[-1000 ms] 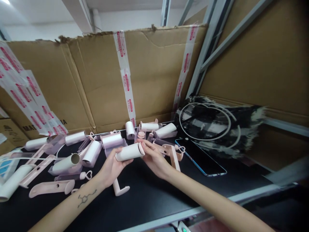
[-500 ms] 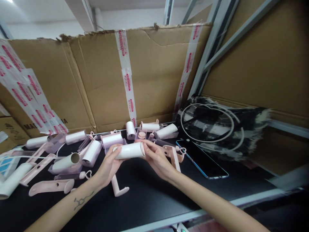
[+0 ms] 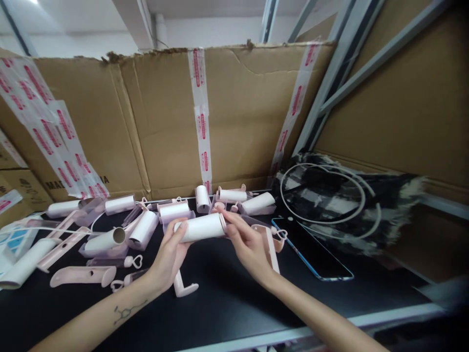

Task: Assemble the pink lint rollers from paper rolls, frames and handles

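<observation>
A white lint roller roll (image 3: 202,229) lies level between my hands, above the black table. My left hand (image 3: 171,255) is closed around its left end, thumb on top. At the right end, the fingers of my right hand (image 3: 249,242) press on the roll and on a thin pink end cap (image 3: 223,222); some fingertips are hidden behind it. Below my left hand is a pink L-shaped handle piece (image 3: 185,288). Another pink handle (image 3: 269,247) is partly covered by my right hand. Several white rolls (image 3: 144,228) in clear purplish covers (image 3: 104,250) lie behind and to the left.
A phone (image 3: 311,249) with a blue edge lies at the right. Behind it, a coiled white cable (image 3: 361,195) rests on a black-and-white checked cloth (image 3: 330,188). A taped cardboard box (image 3: 245,112) rises along the back. Pink handles (image 3: 83,276) lie at the left.
The view has shifted slightly, so everything sits a little further right. My right fingers have changed position at the roll's capped end; my left hand keeps its hold.
</observation>
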Available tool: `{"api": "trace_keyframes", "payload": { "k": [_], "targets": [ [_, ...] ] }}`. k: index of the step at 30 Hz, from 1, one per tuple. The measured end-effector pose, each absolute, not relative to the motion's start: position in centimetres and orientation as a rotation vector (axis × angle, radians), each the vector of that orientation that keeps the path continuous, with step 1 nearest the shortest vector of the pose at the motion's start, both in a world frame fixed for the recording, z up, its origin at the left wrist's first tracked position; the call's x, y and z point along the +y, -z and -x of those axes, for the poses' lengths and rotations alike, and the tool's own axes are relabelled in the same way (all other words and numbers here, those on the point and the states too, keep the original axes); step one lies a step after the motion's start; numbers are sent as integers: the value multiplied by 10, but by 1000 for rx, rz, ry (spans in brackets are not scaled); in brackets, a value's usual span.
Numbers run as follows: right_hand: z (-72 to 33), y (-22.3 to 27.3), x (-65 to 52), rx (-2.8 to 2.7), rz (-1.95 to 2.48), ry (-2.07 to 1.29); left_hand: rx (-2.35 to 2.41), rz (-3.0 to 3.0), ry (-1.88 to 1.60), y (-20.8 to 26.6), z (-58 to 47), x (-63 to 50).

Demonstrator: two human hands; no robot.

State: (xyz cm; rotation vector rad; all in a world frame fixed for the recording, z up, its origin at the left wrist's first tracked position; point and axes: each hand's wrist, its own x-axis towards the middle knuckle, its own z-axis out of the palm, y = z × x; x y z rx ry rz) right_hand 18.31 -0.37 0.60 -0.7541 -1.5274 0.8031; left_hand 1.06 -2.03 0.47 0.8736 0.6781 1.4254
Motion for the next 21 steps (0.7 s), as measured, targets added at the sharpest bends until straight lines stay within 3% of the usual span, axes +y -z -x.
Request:
{"api": "trace_keyframes", "payload": {
  "k": [5, 13, 21],
  "targets": [
    [-182, -2, 2, -1477, 721, -1052, 804, -923, -1445, -5, -2, -14],
    [-176, 1, -6, -1676, 732, -448, 787, -820, -1490, -12, -4, -23],
    [-175, 10, -10, -1809, 687, -228, 771, -839, -1406, -4, -16, -49]
  ]
}}
